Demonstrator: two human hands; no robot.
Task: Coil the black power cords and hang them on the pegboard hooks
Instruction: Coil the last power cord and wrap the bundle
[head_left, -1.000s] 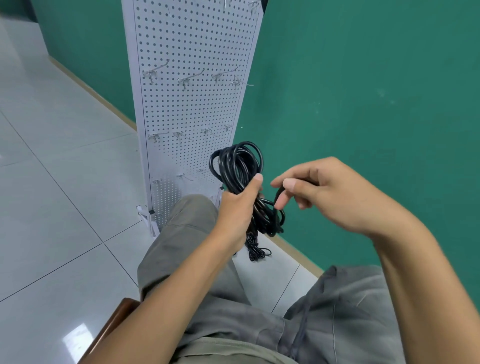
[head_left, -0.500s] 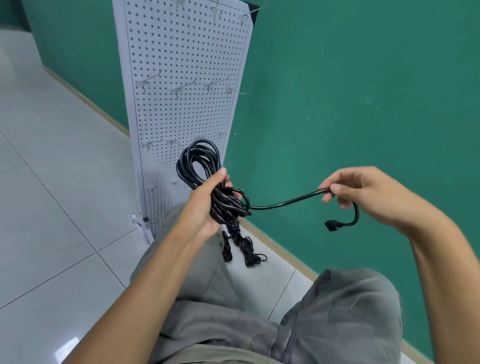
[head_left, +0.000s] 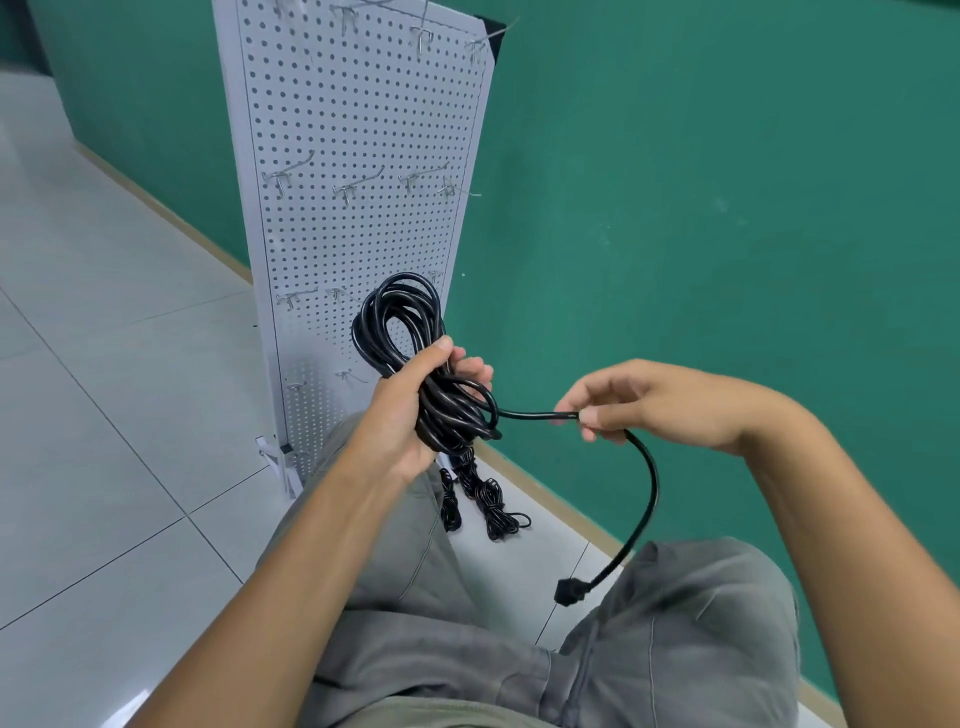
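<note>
Black and glossy, the coiled power cord (head_left: 400, 358) sits bunched in my left hand (head_left: 400, 415), whose fingers are clenched round the middle of the loops, in front of the lower part of the white pegboard (head_left: 363, 130). My right hand (head_left: 649, 402) pinches the free tail (head_left: 644, 499) between thumb and fingers just beside the bundle, and the plug (head_left: 567, 592) dangles below over my knee. I judge the step in hand to be wrapping that tail round the waist of the coil to lock it. To do it well I would keep the left grip firm so the loops don't splay, draw the tail taut, lay each turn snug beside the last, and leave the top loop open enough to slip over a hook (head_left: 358, 184). More coiled cords (head_left: 488, 501) lie on the floor (head_left: 104, 415) by the pegboard's foot, not yet hung.
</note>
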